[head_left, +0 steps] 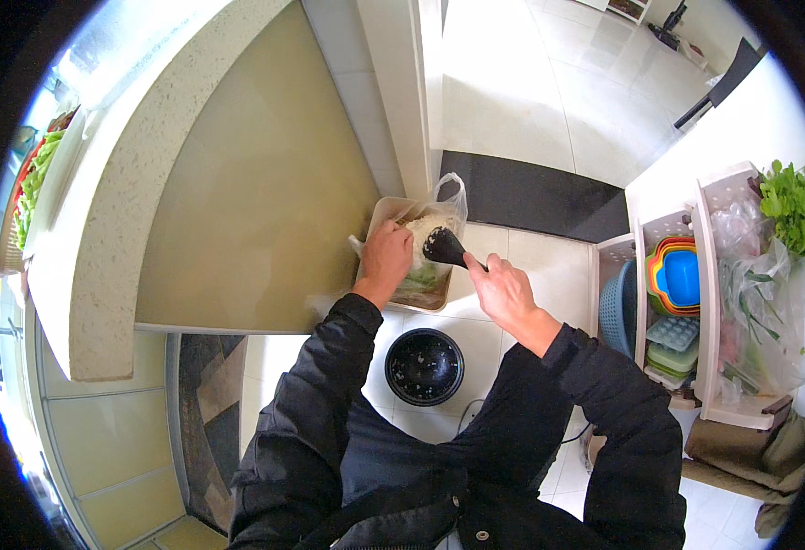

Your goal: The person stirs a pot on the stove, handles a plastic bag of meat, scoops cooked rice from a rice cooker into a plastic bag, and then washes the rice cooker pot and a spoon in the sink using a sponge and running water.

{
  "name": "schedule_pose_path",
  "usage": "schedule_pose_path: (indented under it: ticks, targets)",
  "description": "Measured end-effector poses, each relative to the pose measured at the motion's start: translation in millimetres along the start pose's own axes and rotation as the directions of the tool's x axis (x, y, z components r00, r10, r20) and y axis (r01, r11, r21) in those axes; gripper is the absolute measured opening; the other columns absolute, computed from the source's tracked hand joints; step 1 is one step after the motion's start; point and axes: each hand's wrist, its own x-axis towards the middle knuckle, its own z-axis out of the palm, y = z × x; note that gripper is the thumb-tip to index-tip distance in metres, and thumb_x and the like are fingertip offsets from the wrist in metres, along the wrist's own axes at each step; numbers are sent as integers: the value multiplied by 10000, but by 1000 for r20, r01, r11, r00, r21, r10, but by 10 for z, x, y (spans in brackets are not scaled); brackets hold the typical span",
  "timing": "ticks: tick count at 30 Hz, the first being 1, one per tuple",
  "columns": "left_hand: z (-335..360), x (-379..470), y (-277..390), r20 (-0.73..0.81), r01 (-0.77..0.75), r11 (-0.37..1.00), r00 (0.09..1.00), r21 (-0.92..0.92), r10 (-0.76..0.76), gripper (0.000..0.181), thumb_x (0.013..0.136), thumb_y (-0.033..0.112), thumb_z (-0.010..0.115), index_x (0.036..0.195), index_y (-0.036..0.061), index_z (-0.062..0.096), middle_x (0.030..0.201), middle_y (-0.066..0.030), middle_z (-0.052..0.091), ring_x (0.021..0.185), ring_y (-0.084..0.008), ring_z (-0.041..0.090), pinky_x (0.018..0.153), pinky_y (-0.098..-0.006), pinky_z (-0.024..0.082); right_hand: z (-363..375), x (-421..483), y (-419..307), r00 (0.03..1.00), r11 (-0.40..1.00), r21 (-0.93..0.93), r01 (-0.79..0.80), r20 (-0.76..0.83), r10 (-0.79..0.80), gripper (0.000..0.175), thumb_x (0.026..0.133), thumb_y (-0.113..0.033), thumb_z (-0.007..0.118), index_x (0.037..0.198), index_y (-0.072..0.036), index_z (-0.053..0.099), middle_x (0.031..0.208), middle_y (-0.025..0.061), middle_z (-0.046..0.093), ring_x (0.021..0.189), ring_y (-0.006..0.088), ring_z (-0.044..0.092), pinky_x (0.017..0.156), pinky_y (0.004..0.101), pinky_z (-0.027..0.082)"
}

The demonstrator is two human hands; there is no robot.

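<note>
My right hand [503, 287] grips the handle of a black rice paddle [446, 248], whose head has white grains stuck on it. The paddle's head is over cooked rice [426, 227] in a clear plastic bag [452, 199]. That bag lines a rectangular bin [442, 304] on the floor, with something green lower in it. My left hand [387, 258] is at the bag's left side, fingers curled on its edge; the fingertips are partly hidden. Nearer my legs, a round black pot [424, 367] with rice grains stuck inside stands on the tiles.
A cabinet side panel [258, 192] under a stone countertop [117, 227] stands close on the left. To the right, a plastic shelf rack [708, 302] holds a blue basket [618, 309], nested coloured bowls [681, 275] and bagged greens [760, 323]. A dark threshold [533, 196] crosses the doorway ahead.
</note>
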Motion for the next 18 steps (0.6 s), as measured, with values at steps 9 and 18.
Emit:
schedule_pose_path:
  ticks: [9,18]
  targets:
    - [-171,-73,79,127,95,971,984,220,-125,188,864,73,591,1014,63,705,1008,-189,681,976,-407,652,826,-538,519,-199,193,93,983,963,210,-170,105,151,188,929,-215,567,970,-96,707,743,192,664,740,401,672,655,517,530]
    - [-275,-126,117,464,50,974,873,220,-150,296,785,71,695,1078,63,734,1039,-214,698,966,-429,662,872,-494,534,-315,328,169,993,954,277,-117,44,109,218,893,-180,541,825,-94,729,792,197,695,769,419,671,686,528,538]
